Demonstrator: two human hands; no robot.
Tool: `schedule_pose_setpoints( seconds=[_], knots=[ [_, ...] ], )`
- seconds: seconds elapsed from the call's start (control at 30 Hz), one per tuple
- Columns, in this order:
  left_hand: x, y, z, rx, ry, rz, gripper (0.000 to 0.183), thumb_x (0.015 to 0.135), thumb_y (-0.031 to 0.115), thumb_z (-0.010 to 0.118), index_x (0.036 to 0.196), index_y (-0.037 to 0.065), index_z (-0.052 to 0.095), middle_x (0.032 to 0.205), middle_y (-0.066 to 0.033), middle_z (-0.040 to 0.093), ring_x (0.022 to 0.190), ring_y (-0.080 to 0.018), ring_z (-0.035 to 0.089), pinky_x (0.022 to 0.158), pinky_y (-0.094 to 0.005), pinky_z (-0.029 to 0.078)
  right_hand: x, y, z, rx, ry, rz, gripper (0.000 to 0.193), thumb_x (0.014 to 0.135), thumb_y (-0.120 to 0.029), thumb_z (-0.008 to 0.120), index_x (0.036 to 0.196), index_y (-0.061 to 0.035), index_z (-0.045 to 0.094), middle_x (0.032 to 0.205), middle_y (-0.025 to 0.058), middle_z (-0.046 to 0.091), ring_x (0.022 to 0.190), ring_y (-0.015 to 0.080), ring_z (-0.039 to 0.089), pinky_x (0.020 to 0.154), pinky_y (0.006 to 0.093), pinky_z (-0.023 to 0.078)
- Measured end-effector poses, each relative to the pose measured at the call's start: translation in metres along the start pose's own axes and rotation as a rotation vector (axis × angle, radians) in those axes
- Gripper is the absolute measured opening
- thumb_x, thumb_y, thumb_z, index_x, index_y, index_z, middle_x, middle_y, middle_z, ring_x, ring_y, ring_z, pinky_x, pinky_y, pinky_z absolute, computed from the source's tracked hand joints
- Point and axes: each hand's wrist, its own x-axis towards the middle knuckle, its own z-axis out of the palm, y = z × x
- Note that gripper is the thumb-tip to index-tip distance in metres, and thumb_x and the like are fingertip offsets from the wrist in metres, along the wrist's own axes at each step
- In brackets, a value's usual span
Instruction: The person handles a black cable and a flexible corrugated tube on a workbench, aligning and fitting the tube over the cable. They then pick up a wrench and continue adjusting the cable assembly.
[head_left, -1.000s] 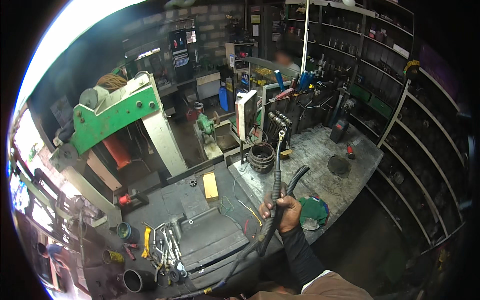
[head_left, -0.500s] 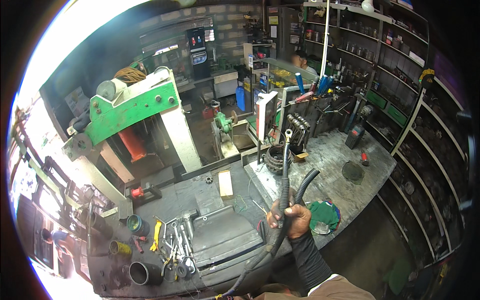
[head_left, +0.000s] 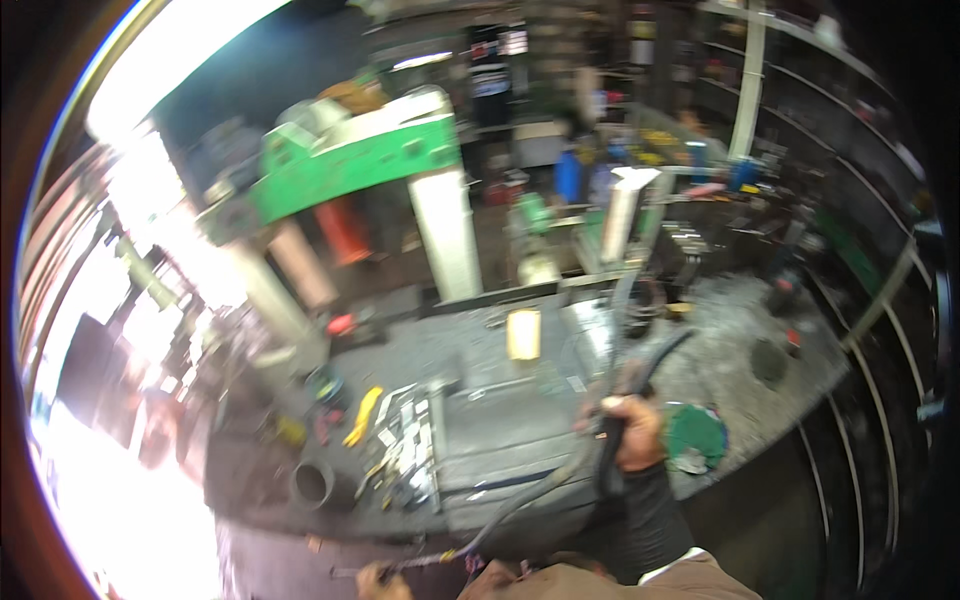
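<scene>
The picture is blurred by motion. My right hand (head_left: 637, 432), in a dark sleeve, is closed around a black rubber hose (head_left: 520, 500) above the grey metal workbench (head_left: 500, 400). From that hand the hose rises and bends over in a loop. Below the hand it runs down and to the left, ending in a thin metal fitting. My left hand (head_left: 375, 578) shows only as fingers at the lower edge, gripping that fitting end.
On the bench lie a yellow block (head_left: 523, 333), several wrenches (head_left: 402, 450), a yellow-handled tool (head_left: 362, 414), a short black pipe (head_left: 312, 483) and a green round object (head_left: 698, 436). A green and white press (head_left: 355, 165) stands behind. Shelves line the right wall.
The view has swung and blurred. My right hand keeps its hold on the hose. My left hand has come into view at the lower edge, on the hose's end.
</scene>
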Motion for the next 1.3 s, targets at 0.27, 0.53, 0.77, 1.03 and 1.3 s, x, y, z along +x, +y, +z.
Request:
schedule_pose_setpoints(
  seconds=[0.27,0.53,0.77,1.03,1.3],
  knots=[
    [0.026,0.035,-0.029,0.209,0.084,0.217,0.031,0.073,0.016,0.075,0.103,0.014,0.071,0.103,-0.0019,0.072,0.102,-0.0235,0.064,0.094,-0.0465,0.044,0.077,-0.011,-0.092,0.029,0.019,-0.086,0.021,0.103,-0.015,0.058,0.115,0.001,0.064,0.105,0.0137,0.071,0.088,0.0201,0.067,0.081,0.0337,0.054],
    [0.064,0.057,-0.063,0.104,0.167,0.354,0.044,0.073,0.007,0.078,0.116,0.014,0.073,0.092,0.0002,0.064,0.082,-0.0198,0.06,0.073,-0.0356,0.045,0.143,-0.021,-0.109,-0.075,-0.062,-0.044,0.022,0.104,-0.013,0.062,0.123,-0.0016,0.063,0.118,0.0164,0.07,0.105,0.0234,0.07,0.093,0.0369,0.059],
    [0.067,0.047,-0.072,0.101,0.228,0.263,0.042,0.075,0.004,0.078,0.115,0.014,0.073,0.083,0.0,0.058,0.078,-0.0208,0.057,0.071,-0.0356,0.045,0.146,-0.024,-0.049,-0.177,-0.155,-0.106,0.03,0.104,-0.015,0.064,0.13,-0.0007,0.062,0.113,0.0131,0.07,0.101,0.0196,0.07,0.088,0.0348,0.061],
    [0.068,0.036,-0.086,0.074,0.348,0.268,0.036,0.066,0.0,0.076,0.1,0.012,0.077,0.084,-0.0016,0.067,0.077,-0.0224,0.062,0.072,-0.0366,0.048,0.164,-0.017,-0.016,-0.1,-0.172,-0.05,0.029,0.103,-0.013,0.062,0.128,0.0017,0.062,0.112,0.0119,0.072,0.098,0.0184,0.07,0.087,0.0308,0.058],
    [0.071,0.033,-0.102,0.075,0.369,0.296,0.031,0.061,-0.006,0.071,0.087,0.009,0.076,0.084,-0.0049,0.068,0.078,-0.0244,0.063,0.073,-0.0377,0.05,0.173,-0.014,0.03,-0.225,-0.315,0.08,0.016,0.099,-0.011,0.063,0.114,-0.0056,0.065,0.098,0.0044,0.072,0.082,0.0148,0.069,0.074,0.0309,0.058]
  ],
)
